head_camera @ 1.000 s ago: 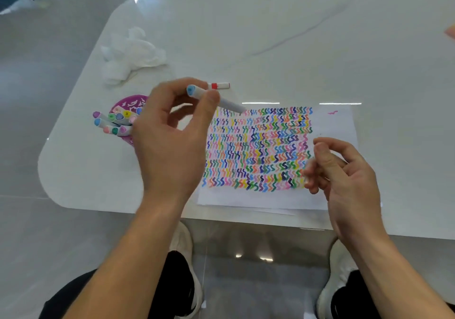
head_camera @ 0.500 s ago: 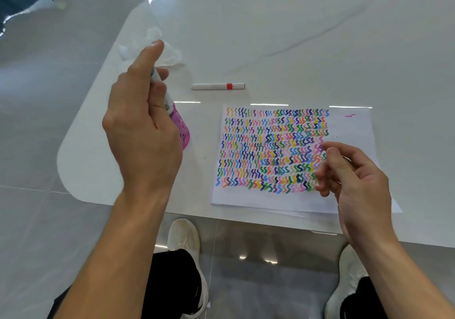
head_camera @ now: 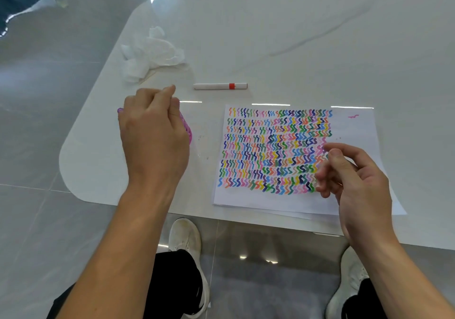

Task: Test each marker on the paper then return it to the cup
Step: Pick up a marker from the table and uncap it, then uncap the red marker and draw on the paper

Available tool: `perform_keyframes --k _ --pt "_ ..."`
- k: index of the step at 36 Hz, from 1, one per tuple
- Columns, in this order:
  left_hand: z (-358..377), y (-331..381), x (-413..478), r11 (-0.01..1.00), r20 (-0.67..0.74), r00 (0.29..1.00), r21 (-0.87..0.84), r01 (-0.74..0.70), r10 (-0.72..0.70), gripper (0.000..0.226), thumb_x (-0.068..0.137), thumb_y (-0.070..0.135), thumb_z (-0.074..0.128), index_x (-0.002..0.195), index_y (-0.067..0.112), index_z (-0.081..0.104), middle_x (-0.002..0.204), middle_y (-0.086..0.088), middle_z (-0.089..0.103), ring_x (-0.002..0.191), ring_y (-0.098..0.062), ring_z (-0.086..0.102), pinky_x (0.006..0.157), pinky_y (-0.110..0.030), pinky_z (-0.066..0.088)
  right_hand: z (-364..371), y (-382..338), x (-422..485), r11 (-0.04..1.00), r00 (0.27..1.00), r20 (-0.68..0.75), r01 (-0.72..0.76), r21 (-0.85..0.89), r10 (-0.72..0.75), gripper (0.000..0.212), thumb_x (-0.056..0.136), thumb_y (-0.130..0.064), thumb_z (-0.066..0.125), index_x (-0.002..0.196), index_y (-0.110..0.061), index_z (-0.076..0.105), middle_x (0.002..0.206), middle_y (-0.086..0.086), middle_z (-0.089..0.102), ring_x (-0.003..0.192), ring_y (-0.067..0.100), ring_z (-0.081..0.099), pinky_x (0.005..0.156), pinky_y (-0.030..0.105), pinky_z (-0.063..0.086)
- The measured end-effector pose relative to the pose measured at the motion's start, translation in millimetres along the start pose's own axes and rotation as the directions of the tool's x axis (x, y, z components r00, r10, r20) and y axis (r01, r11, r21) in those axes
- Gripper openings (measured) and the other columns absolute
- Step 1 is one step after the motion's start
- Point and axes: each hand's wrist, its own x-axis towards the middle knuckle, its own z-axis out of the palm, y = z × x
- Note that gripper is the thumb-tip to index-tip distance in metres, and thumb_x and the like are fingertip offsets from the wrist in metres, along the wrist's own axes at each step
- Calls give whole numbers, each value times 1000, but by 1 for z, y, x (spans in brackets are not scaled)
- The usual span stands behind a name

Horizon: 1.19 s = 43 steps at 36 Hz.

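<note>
My left hand hangs over the pink cup near the table's left edge and hides most of it. Its thumb and forefinger are pinched together as on the marker; the marker's body is hidden under the hand. A purple marker end pokes out at the hand's left side. The paper, filled with rows of coloured squiggles, lies to the right. My right hand hovers above the paper's lower right part, fingers loosely curled and holding nothing. A white marker with a red band lies on the table behind the paper.
A crumpled white tissue lies at the back left of the white table. The table's rounded corner and front edge are close to my hands. My knees and white shoes show below the edge.
My left hand has carried the marker from over the paper leftward, then dropped down onto the cup. My right hand has stayed over the paper's right side.
</note>
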Motion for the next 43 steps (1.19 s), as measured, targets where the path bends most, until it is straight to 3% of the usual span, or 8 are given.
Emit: perform_keyframes --k 15,26,32,38,43 --pt "7 -2 0 996 -60 994 9 -93 93 26 97 11 59 117 14 75 108 -6 73 108 -30 56 94 -37 42 -4 -2 -1 1000 1000 -9 -5 -28 5 17 108 -15 53 107 -20 69 67 4 64 57 20 54 50 25 46" --pt "15 19 -11 972 -41 974 -61 -226 223 37 92 7 68 129 13 66 123 -8 68 116 -27 57 96 -37 46 -15 3 6 994 999 -32 -40 -102 37 15 107 -16 54 105 -15 68 65 1 65 56 19 54 52 29 44" --pt "40 37 -22 934 85 934 -120 -336 347 33 92 9 67 125 13 68 118 -5 70 110 -26 60 93 -37 47 -24 0 11 984 998 -54 -33 -173 24 13 106 -17 57 104 -16 69 67 5 69 55 15 56 51 23 47" --pt "71 48 -14 959 265 923 -117 -257 280 32 100 10 53 127 15 67 127 -3 68 115 -25 61 96 -37 45 -30 -2 15 978 997 -72 -55 -199 41 12 106 -19 58 103 -18 70 70 6 71 56 14 58 52 24 47" --pt "96 43 14 985 304 938 -17 -170 167 38 101 12 44 136 14 60 133 -9 64 119 -33 58 98 -44 45 -35 -3 17 977 995 -83 -76 -199 61 13 106 -21 57 104 -20 70 70 3 71 57 12 59 53 23 48"
